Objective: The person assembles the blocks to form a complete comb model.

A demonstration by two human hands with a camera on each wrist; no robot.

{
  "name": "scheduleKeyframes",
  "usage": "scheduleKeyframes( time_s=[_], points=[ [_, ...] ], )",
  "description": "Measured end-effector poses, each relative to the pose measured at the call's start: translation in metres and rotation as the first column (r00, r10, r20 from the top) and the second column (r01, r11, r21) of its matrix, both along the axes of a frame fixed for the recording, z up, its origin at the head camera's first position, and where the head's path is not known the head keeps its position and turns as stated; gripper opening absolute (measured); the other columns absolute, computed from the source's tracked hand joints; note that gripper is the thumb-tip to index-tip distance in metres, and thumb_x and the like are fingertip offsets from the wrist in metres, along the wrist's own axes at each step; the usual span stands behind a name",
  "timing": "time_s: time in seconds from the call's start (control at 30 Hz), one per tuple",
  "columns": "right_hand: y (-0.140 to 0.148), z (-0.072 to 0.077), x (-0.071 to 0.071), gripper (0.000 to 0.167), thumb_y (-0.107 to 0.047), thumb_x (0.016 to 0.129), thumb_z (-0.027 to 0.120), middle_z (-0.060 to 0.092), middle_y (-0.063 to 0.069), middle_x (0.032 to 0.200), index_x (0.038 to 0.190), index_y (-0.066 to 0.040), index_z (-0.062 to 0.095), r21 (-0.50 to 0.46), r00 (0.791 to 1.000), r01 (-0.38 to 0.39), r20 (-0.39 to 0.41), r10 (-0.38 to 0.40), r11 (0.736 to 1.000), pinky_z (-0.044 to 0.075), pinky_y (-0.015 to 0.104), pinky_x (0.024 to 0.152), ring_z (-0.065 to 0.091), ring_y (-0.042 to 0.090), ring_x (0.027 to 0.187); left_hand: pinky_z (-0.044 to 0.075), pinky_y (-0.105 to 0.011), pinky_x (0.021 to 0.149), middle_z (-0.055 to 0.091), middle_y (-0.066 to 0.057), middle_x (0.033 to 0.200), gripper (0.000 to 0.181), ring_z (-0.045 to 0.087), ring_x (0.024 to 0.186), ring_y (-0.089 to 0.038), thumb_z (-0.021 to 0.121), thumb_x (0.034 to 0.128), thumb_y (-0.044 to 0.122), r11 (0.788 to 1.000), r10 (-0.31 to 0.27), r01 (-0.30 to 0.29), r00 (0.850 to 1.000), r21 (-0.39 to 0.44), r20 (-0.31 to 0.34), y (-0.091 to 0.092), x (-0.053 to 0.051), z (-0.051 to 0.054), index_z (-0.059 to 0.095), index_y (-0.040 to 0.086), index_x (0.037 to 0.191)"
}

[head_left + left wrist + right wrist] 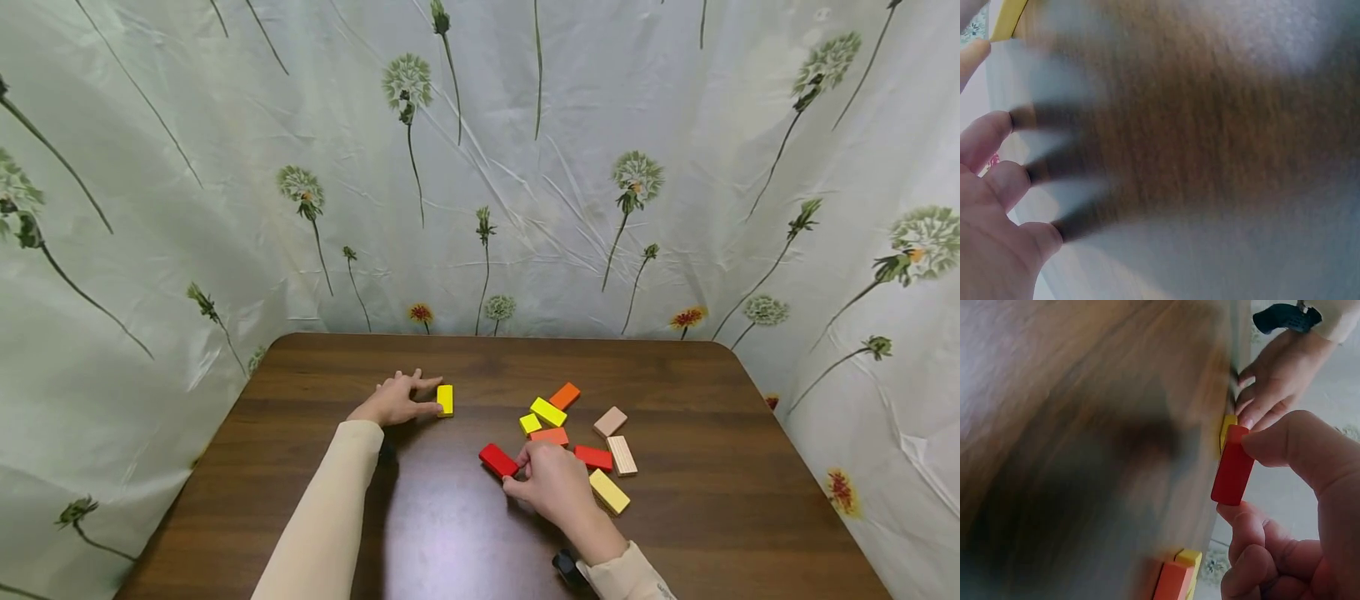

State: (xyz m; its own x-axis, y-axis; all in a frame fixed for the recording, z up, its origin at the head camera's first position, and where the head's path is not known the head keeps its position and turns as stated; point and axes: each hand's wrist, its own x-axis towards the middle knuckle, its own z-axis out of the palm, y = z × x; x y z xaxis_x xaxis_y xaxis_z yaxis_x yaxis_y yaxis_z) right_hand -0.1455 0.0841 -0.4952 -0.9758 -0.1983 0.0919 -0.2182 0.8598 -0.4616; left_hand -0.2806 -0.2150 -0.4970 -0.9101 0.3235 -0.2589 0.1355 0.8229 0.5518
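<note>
A yellow wooden block (446,401) lies on the table at the left, with the thumb and index finger of my left hand (393,400) pinching it. The other fingers of that hand are spread, their tips on the tabletop in the left wrist view. My right hand (551,483) holds a red block (1233,465) between thumb and fingers, clear of the yellow block in the head view. Part of the right fingers' grip is hidden behind the red block in the right wrist view.
Loose blocks lie right of centre: orange (565,396), bright yellow (548,412), small yellow (530,424), salmon (550,437), another red (593,457), pale wood (611,422), striped wood (622,456) and light yellow (609,492). A floral curtain (525,167) hangs behind the brown table (315,358).
</note>
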Motion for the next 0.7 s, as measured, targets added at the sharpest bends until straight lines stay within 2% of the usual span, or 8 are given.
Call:
scheduleKeyframes(
  time_s=[0.23,0.7],
  points=[
    [-0.012,-0.004,-0.006,0.023,-0.032,0.079,0.088,0.050,-0.012,0.061,0.082,-0.016,0.072,0.002,1.000,-0.015,-0.012,0.015,1.000,0.034,0.022,0.050,0.042,0.005,0.057,0.011,-0.084,0.123,0.029,-0.029,0.173,0.062,0.012,0.159,-0.065,0.075,0.1009,0.044,0.999,0.003,-0.004,1.000,-0.033,-0.022,0.002,0.001,-0.003,0.059,0.020,0.155],
    [-0.042,-0.008,-0.018,0.025,-0.030,0.081,0.088,0.051,-0.007,0.062,0.081,-0.012,0.071,-0.009,0.999,-0.046,-0.004,0.046,0.999,0.036,0.022,0.048,0.044,0.006,0.056,0.011,-0.084,0.123,0.028,-0.028,0.174,0.063,0.012,0.160,-0.064,0.075,0.1002,0.047,0.999,0.003,-0.005,0.999,-0.050,-0.036,0.000,0.000,-0.006,0.059,0.022,0.156]
  ],
)
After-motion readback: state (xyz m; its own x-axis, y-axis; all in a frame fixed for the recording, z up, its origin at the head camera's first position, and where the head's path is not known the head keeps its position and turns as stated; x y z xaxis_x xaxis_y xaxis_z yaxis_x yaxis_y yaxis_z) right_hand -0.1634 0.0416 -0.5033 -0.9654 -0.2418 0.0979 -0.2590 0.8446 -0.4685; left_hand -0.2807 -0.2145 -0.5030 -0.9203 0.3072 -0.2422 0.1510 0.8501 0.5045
